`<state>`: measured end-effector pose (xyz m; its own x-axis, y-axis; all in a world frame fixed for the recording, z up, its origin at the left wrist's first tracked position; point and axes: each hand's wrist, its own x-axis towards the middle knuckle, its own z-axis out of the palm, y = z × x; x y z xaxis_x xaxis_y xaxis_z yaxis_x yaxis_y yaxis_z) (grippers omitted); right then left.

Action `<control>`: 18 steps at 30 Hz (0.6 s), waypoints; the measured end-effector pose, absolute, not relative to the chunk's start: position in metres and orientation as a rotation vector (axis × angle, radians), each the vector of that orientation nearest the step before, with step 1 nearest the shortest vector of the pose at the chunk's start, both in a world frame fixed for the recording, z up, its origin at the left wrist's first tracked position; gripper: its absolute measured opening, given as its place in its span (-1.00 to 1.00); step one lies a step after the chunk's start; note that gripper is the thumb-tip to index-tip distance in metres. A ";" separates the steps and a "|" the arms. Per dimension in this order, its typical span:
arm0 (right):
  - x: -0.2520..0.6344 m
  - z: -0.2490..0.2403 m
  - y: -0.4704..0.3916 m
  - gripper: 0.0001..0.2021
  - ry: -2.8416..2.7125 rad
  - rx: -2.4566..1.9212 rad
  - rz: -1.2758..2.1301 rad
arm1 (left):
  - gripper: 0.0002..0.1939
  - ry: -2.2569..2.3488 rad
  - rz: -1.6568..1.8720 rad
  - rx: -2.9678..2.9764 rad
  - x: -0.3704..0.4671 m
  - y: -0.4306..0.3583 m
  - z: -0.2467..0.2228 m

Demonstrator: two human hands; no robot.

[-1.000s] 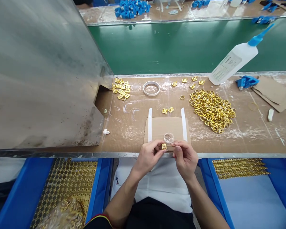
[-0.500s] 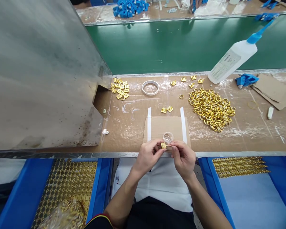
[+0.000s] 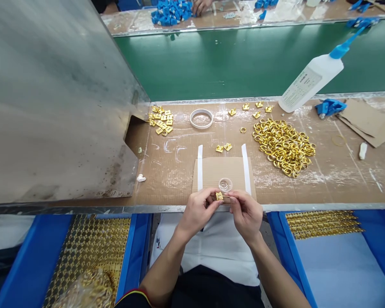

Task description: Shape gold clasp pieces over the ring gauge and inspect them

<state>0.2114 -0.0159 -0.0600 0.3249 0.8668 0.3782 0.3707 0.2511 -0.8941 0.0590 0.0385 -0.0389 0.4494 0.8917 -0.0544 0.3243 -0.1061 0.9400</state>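
Note:
Between the thumb and fingers of my left hand (image 3: 197, 211) is a small square gold metal piece (image 3: 219, 196). My right hand (image 3: 246, 213) pinches a thin pale stick (image 3: 226, 196), whose tip meets or nearly meets the gold piece; I cannot tell which. Just beyond my fingers, a small clear round dish (image 3: 225, 185) sits on a cardboard pad (image 3: 223, 167) marked by two white tape strips. Two more gold pieces (image 3: 223, 147) lie past the pad.
A heap of gold rings (image 3: 284, 147) lies right, near a leaning white bottle (image 3: 311, 83). A white hoop (image 3: 201, 119) and clustered gold pieces (image 3: 160, 119) lie left, beside a large metal housing (image 3: 57, 98). Blue trays (image 3: 137, 248) flank my lap. Across, a co-worker's hand (image 3: 200, 6) touches blue clips.
My hands keep nearly the same pose around the gold piece. Across the bench, a co-worker's hand has come to the blue pile; the view has shifted slightly.

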 end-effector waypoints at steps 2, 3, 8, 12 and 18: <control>0.212 -0.060 -0.016 -0.87 -1.272 -1.336 0.486 | -0.80 1.061 0.682 1.659 0.059 0.039 -0.039; 0.212 -0.060 -0.016 -0.87 -1.277 -1.332 0.477 | -0.81 1.058 0.680 1.658 0.059 0.039 -0.039; 0.212 -0.061 -0.015 -0.85 -1.288 -1.303 0.463 | -0.81 1.069 0.671 1.661 0.059 0.039 -0.039; 0.212 -0.061 -0.016 -0.83 -1.280 -1.300 0.475 | -0.81 1.066 0.676 1.669 0.059 0.039 -0.039; 0.212 -0.062 -0.017 -0.83 -1.290 -1.301 0.466 | -0.81 1.059 0.684 1.676 0.058 0.039 -0.039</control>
<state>0.2119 -0.0165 -0.0625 0.3081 0.8511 0.4252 0.3831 0.2981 -0.8743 0.0584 0.0388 -0.0393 0.4574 0.8881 -0.0451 0.3243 -0.1194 0.9384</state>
